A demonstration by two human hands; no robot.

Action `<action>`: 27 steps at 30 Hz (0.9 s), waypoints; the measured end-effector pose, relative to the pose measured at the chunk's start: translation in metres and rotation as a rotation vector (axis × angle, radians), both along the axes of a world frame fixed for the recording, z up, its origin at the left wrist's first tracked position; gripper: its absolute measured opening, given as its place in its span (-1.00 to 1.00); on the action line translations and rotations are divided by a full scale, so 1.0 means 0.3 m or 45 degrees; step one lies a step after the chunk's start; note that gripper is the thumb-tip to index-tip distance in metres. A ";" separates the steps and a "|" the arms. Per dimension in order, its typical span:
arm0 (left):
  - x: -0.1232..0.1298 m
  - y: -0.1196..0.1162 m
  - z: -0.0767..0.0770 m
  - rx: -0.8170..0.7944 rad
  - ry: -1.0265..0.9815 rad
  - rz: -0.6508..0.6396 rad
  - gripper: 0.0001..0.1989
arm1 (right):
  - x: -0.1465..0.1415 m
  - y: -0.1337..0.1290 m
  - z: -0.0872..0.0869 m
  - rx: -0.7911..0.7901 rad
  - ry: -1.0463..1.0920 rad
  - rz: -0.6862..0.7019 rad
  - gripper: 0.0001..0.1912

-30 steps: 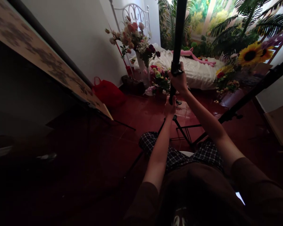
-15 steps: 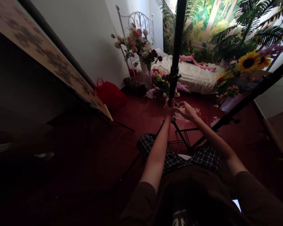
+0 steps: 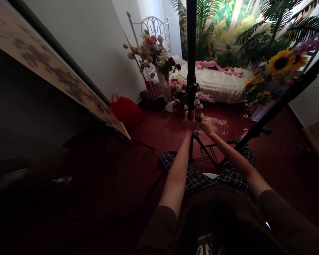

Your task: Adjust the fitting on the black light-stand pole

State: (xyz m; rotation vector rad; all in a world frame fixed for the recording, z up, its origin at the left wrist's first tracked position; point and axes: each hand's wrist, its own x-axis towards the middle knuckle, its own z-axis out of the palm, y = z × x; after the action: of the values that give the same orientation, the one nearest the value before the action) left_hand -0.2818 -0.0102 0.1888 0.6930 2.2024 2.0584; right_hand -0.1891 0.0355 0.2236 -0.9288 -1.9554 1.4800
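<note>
A black light stand rises upright in front of me, its legs spreading low near my knees. Wrapped around its pole is my left hand, closed just above the leg joint. My right hand is closed at a small black knob on the right side of the pole, thumb and fingers pinching it. The knob is partly covered by the fingers. A second black stand leans diagonally on my right, apart from both hands.
Ahead stand flower vases and a bed with white cloth. A red bag sits on the red tiled floor at the left, beside a long patterned panel. Sunflowers and palm leaves are at the right.
My right hand has closed from loosely spread fingers onto the knob. The pole has shifted slightly left and stands straighter; my left hand still grips it.
</note>
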 end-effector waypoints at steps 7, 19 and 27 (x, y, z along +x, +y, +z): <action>0.003 -0.008 0.008 0.023 -0.037 -0.056 -0.40 | -0.003 0.006 0.031 -0.596 0.007 0.061 -0.43; -0.023 0.037 -0.002 0.125 -0.126 -0.148 -0.46 | -0.025 0.019 0.036 -0.749 0.135 0.034 -0.41; -0.044 0.042 0.028 0.212 -0.193 -0.323 -0.47 | -0.050 0.021 0.015 -0.763 0.248 -0.073 -0.40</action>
State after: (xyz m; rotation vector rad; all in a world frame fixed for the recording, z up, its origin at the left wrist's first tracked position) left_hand -0.2949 0.0023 0.1971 0.7575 1.7777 2.1010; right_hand -0.2040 0.0418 0.2281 -1.0172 -1.3498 2.0833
